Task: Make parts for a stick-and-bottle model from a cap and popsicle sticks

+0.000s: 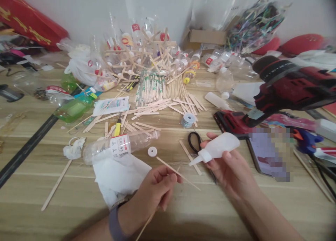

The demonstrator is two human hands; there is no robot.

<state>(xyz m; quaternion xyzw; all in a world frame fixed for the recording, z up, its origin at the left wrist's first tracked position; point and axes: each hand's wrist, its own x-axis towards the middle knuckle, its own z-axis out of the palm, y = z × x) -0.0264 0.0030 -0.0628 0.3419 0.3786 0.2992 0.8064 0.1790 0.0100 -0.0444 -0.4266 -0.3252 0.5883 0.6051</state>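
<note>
Between the fingertips of my left hand (161, 186) are thin wooden sticks (187, 178), one crossing the front of the fingers and another running down below the hand. My right hand (223, 167) is wrapped round a white squeeze bottle (219, 146), whose pointed nozzle faces left toward the sticks. Just above my left hand lies a white disc with a small hole (152, 151). A clear plastic bottle with a label (133, 146) rests on its side above white tissue (120, 178). Black-handled scissors (194, 143) lie partly behind my right hand.
A red and black drill (294, 87) stands at the right, near a phone (265, 157). Flat wooden sticks (149, 113) and a wire spool (188, 120) cover the middle of the table (86, 213). Plastic bottles and a cardboard box (207, 36) are at the back.
</note>
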